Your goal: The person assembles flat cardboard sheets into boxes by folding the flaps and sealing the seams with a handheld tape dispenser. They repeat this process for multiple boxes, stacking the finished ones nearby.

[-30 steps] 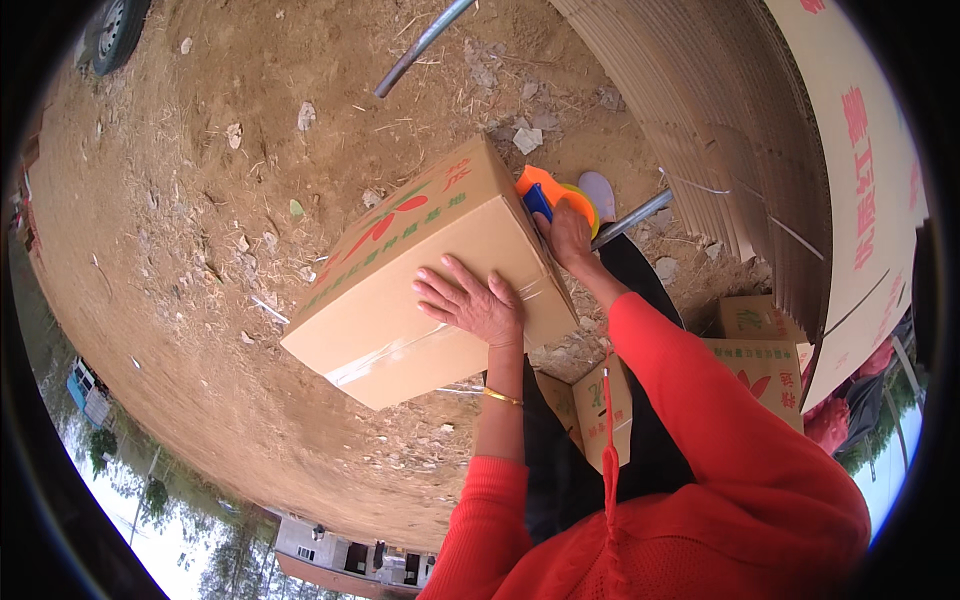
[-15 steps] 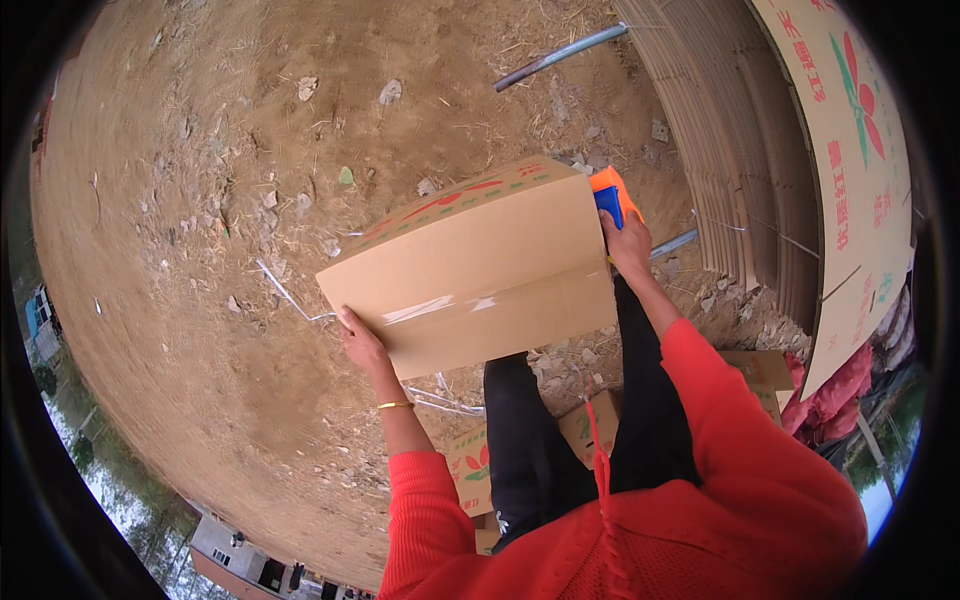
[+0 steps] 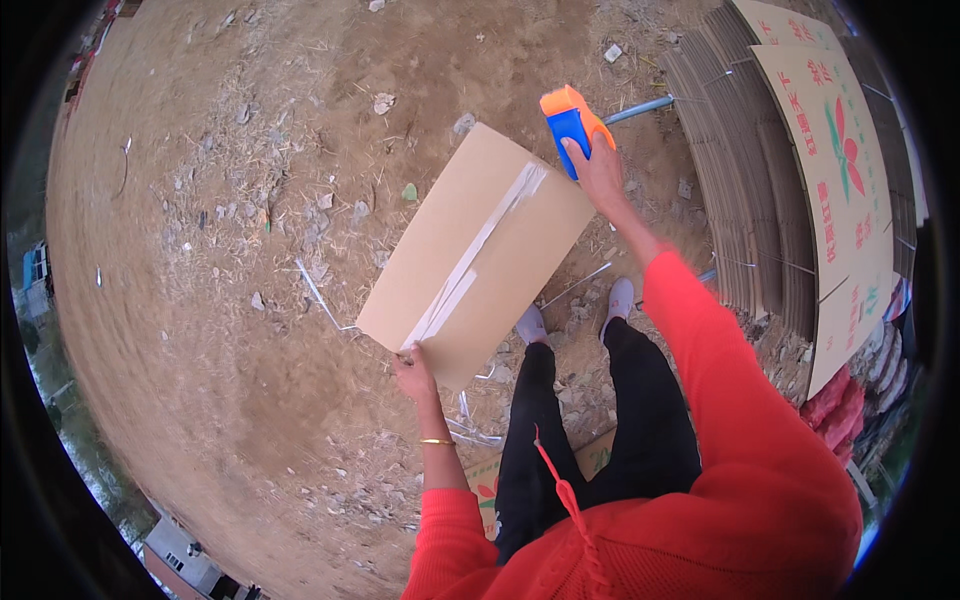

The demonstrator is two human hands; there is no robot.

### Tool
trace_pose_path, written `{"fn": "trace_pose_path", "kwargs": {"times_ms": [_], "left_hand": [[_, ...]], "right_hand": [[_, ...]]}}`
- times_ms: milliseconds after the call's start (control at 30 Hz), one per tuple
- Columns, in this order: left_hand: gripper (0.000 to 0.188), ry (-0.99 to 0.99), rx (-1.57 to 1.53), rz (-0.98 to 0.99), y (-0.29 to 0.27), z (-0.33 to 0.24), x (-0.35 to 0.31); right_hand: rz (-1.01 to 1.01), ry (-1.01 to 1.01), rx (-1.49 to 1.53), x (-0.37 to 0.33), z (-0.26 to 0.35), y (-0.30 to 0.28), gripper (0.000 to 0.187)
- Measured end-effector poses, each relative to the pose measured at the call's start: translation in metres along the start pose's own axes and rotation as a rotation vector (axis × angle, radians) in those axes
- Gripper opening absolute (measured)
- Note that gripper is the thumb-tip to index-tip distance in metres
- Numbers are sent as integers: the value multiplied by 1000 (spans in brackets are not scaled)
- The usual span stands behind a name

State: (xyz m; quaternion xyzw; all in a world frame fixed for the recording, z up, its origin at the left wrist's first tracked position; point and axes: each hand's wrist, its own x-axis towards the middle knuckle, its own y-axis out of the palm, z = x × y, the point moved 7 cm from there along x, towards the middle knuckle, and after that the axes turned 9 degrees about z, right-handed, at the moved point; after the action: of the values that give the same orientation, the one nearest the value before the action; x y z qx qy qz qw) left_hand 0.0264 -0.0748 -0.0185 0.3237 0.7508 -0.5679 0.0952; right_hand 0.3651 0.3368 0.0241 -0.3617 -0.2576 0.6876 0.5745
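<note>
A closed brown cardboard box (image 3: 430, 245) hangs tilted in front of me, its taped side facing up. Along its middle seam runs a strip of clear, wrinkled tape (image 3: 468, 262). My left hand (image 3: 413, 377) grips the box's near left end, thumb on top by the end of the strip and the other fingers mostly hidden beneath. In my right hand (image 3: 601, 178) is an orange and blue tape dispenser (image 3: 570, 124), held just past the box's far right end. I cannot tell whether the right fingers also touch the box.
Flattened cardboard boxes (image 3: 735, 170) stand in a thick stack at the right, with a printed sheet (image 3: 832, 190) facing me. A metal pipe (image 3: 640, 108) juts from under them. White strapping strips (image 3: 318, 292) lie on the dirt. More cartons (image 3: 485, 482) are by my legs, and a red sack (image 3: 835, 408) is at far right.
The box has turned so its taped seam faces up and slants to the far right. My right hand has moved away and left with the dispenser; my left hand has come slightly nearer.
</note>
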Motion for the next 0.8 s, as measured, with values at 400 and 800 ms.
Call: {"fn": "trace_pose_path", "kwargs": {"times_ms": [400, 800], "left_hand": [[50, 395, -756, 484, 26, -210, -55], [16, 533, -589, 1024, 45, -289, -103]], "right_hand": [[677, -176, 352, -155, 31, -21, 46], [761, -318, 301, -173, 7, -47, 49]]}}
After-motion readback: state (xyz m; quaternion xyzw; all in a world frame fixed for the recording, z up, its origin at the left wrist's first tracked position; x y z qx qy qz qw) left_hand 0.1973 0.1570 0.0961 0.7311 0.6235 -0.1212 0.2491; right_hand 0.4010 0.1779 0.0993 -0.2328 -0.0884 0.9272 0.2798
